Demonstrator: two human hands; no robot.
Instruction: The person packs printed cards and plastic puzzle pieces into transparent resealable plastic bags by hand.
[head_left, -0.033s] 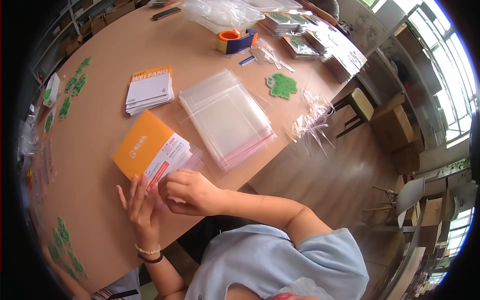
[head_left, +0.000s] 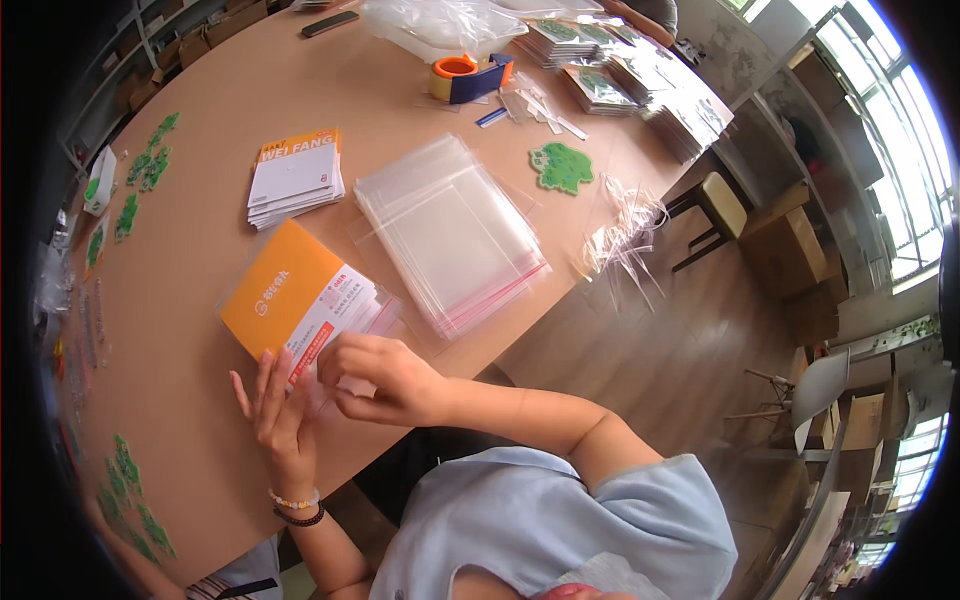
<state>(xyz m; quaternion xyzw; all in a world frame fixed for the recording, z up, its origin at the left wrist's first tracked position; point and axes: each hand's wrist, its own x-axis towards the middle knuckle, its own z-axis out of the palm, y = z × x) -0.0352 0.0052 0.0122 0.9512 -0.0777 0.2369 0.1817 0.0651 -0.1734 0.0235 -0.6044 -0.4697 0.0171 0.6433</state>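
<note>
An orange and white card in a clear plastic bag (head_left: 300,300) lies near the table's front edge. My left hand (head_left: 275,410) rests flat with fingers spread, its fingertips pressing the bag's near end. My right hand (head_left: 385,380) is beside it, fingers pinched on the bag's clear flap at the card's near right corner. A stack of empty clear bags (head_left: 450,235) lies just beyond my right hand. Farther back sits a stack of orange and white cards (head_left: 295,180).
On the round wooden table (head_left: 200,250) are a green flat cutout (head_left: 562,167), a tape dispenser (head_left: 468,75), loose peeled clear strips (head_left: 625,235) at the right edge, packed bags at the back right, and green pieces (head_left: 130,200) along the left. A stool (head_left: 715,200) stands to the right.
</note>
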